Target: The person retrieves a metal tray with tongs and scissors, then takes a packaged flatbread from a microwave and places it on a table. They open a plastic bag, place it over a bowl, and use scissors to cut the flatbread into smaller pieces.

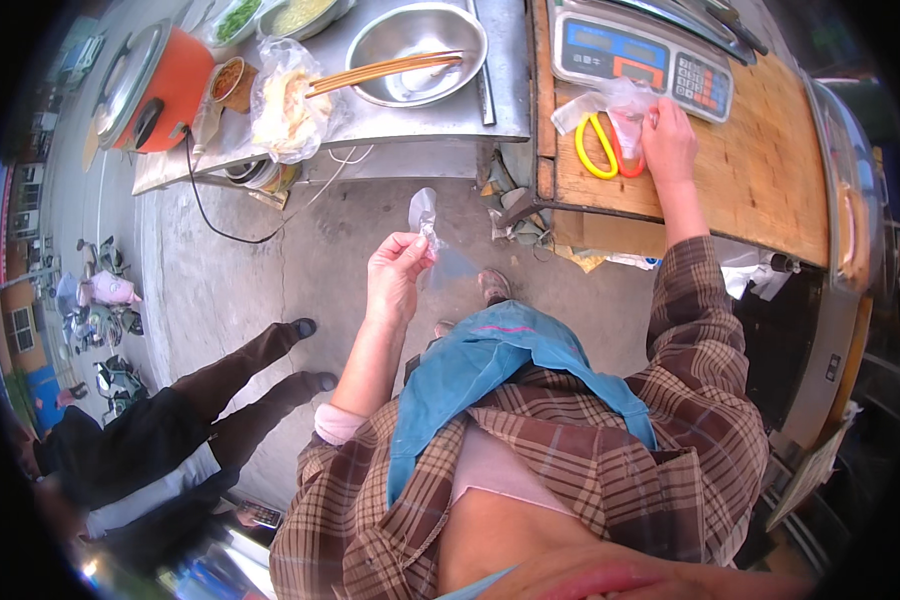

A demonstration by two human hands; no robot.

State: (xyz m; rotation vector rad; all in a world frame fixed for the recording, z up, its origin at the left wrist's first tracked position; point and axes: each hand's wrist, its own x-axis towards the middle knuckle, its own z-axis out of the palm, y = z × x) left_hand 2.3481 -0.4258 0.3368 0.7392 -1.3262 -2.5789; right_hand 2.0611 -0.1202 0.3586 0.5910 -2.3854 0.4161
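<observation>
My left hand (392,275) is raised over the floor between the two tables. Its thumb and finger pinch a thin, clear plastic film (423,210), possibly a bag or glove, with a loose end hanging down. On the wooden table, my right hand (672,150) has its fingers closed at a crumpled clear plastic bag (625,98). A pair of scissors with a yellow loop (585,150) and a red-orange one lies beside that hand, its blades hidden under the plastic. Just behind sits a digital scale (640,60).
The metal table holds a steel bowl (382,38) with long wooden chopsticks (390,72) across it, a food-filled plastic bag (288,110), a paper cup (232,84) and a red cooker (170,95). The cooker's cord (210,215) loops below the edge. A person (160,420) stands at left.
</observation>
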